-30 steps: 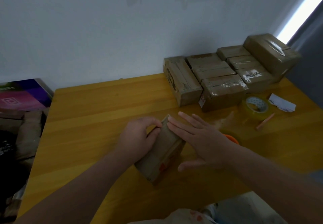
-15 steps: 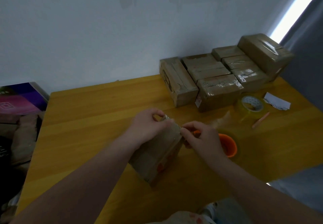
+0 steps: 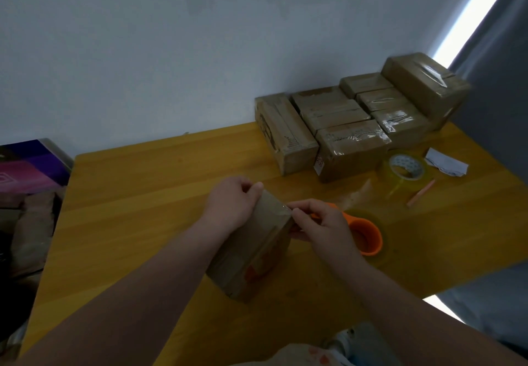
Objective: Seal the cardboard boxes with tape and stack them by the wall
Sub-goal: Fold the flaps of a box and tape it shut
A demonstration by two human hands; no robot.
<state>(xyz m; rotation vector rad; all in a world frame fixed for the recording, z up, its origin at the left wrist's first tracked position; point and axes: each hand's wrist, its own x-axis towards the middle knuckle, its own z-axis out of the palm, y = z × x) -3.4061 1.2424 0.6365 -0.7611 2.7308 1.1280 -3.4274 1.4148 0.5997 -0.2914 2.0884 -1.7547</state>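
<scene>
while left hand (image 3: pixel 231 207) grips box (image 3: pixel 251 248), right hand (image 3: pixel 323 227) pinches its edge.

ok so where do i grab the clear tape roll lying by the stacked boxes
Come from above: the clear tape roll lies flat with its core hole facing up. Hook fingers into the hole and pinch the near wall against the thumb. The sealed boxes crowd its far side, so the near rim is probably freer.
</scene>
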